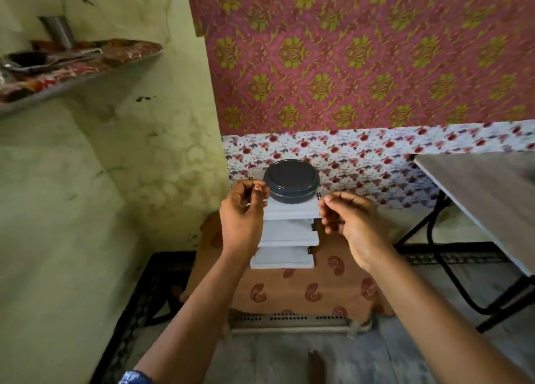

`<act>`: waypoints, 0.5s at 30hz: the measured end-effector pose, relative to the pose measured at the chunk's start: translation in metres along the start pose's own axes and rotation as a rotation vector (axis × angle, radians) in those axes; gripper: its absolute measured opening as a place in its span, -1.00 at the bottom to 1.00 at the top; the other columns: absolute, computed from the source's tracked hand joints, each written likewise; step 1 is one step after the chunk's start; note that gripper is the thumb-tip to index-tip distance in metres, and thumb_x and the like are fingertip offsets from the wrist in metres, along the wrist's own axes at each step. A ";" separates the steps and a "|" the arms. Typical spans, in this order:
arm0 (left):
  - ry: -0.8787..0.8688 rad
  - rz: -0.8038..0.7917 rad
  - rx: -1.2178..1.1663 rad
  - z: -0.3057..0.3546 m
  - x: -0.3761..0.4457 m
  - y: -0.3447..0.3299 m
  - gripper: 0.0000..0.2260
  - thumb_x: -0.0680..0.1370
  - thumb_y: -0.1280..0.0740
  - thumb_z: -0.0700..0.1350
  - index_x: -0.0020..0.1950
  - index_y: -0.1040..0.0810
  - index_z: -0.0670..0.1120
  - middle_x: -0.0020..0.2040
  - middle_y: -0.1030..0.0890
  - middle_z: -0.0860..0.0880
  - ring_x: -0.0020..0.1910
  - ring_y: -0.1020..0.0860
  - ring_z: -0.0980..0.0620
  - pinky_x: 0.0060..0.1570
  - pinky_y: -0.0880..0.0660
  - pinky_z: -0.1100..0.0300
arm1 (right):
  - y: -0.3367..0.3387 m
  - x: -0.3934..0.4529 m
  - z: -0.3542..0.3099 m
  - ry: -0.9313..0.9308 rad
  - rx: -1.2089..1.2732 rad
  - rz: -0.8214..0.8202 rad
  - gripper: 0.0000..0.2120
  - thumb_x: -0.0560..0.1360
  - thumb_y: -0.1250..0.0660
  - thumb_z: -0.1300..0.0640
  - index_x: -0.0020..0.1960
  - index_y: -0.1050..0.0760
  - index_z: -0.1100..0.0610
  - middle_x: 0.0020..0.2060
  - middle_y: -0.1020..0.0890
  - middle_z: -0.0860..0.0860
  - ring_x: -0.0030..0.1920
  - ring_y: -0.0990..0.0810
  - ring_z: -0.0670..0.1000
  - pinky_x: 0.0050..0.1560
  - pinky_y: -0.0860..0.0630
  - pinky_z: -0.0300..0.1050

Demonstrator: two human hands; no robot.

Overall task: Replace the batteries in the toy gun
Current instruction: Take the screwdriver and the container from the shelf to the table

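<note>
With both hands at the white stacked unit (285, 233), left hand (242, 210) pinching its top corner, right hand (351, 224) curled and empty, I risk toppling the dark tin (291, 181) by tilting.

two bare forearms show, with no watch, ring or band visible on either wrist or on the fingers. the left hand (241, 210) has short nails; the thumbnail faces the camera, just beside the fingertips. the right hand (351, 224) shows its back and knuckles, with the nails turned away and not visible. well back from the left fingers, near the elbow at the picture's lower edge, sits the edge of a sleeve (134, 378), blue with a white pattern. the right arm is bare for as far as it shows.
</note>
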State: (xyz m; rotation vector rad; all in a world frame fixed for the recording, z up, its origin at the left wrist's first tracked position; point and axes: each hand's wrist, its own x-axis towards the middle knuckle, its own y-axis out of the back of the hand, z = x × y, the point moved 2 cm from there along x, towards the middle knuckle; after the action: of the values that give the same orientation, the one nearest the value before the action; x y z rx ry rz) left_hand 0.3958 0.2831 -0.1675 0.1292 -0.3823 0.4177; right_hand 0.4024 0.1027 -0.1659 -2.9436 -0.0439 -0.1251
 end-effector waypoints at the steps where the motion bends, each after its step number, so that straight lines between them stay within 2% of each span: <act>1: 0.023 0.006 0.016 -0.011 0.009 -0.003 -0.85 0.58 -0.26 -0.06 -0.10 -0.57 -0.09 -0.20 -0.64 -0.03 -0.21 -0.58 0.07 -0.14 -0.53 0.18 | 0.001 0.013 0.006 -0.042 -0.028 -0.012 -0.79 0.52 -0.23 0.29 -0.25 -0.56 0.22 -0.44 -0.57 0.03 -0.46 -0.49 -0.06 -0.47 -0.40 -0.24; 3: 0.087 0.027 0.054 -0.039 0.031 -0.011 -0.85 0.57 -0.28 -0.04 -0.11 -0.57 -0.07 -0.19 -0.64 -0.05 -0.19 -0.59 0.04 -0.13 -0.54 0.15 | 0.003 0.047 0.022 -0.152 -0.090 -0.039 -0.77 0.54 -0.22 0.26 -0.25 -0.55 0.20 -0.40 -0.55 0.06 -0.43 -0.48 -0.03 -0.43 -0.40 -0.21; 6: 0.146 0.065 0.127 -0.074 0.064 -0.023 -0.81 0.56 -0.30 -0.05 -0.10 -0.57 -0.16 -0.21 -0.64 -0.10 -0.23 -0.57 0.04 -0.20 -0.50 0.15 | 0.006 0.098 0.046 -0.306 -0.155 -0.065 -0.76 0.56 -0.20 0.23 -0.25 -0.53 0.17 -0.37 -0.55 0.05 -0.40 -0.47 -0.01 -0.38 -0.41 -0.19; 10: 0.265 0.069 0.198 -0.118 0.111 -0.044 -0.93 0.56 -0.28 -0.20 -0.08 -0.54 -0.15 -0.23 -0.60 0.01 -0.35 -0.55 0.30 -0.28 -0.50 0.40 | 0.011 0.171 0.088 -0.483 -0.193 -0.101 -0.78 0.56 -0.18 0.22 -0.21 -0.51 0.18 -0.34 -0.52 0.06 -0.40 -0.45 0.00 -0.40 -0.40 -0.20; 12: 0.333 0.065 0.270 -0.145 0.132 -0.053 -0.91 0.56 -0.27 -0.19 -0.03 -0.56 -0.17 -0.17 -0.63 -0.03 -0.29 -0.56 0.21 -0.24 -0.49 0.28 | 0.015 0.202 0.111 -0.583 -0.224 -0.064 -0.82 0.56 -0.18 0.20 -0.19 -0.48 0.16 -0.33 -0.51 0.06 -0.39 -0.44 0.00 -0.40 -0.41 -0.18; 15: 0.466 0.015 0.438 -0.185 0.157 -0.064 -0.85 0.55 -0.26 -0.16 0.05 -0.58 -0.16 0.00 -0.65 -0.14 -0.06 -0.59 -0.07 -0.03 -0.51 0.15 | 0.023 0.236 0.142 -0.743 -0.265 0.031 -0.90 0.54 -0.22 0.14 -0.09 -0.43 0.17 -0.26 -0.48 0.08 -0.37 -0.45 0.03 -0.45 -0.43 -0.14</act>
State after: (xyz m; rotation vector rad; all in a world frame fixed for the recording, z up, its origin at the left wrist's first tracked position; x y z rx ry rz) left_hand 0.6171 0.3203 -0.2803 0.4452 0.1721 0.5268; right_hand 0.6502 0.1128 -0.2887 -3.0561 -0.0921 1.0354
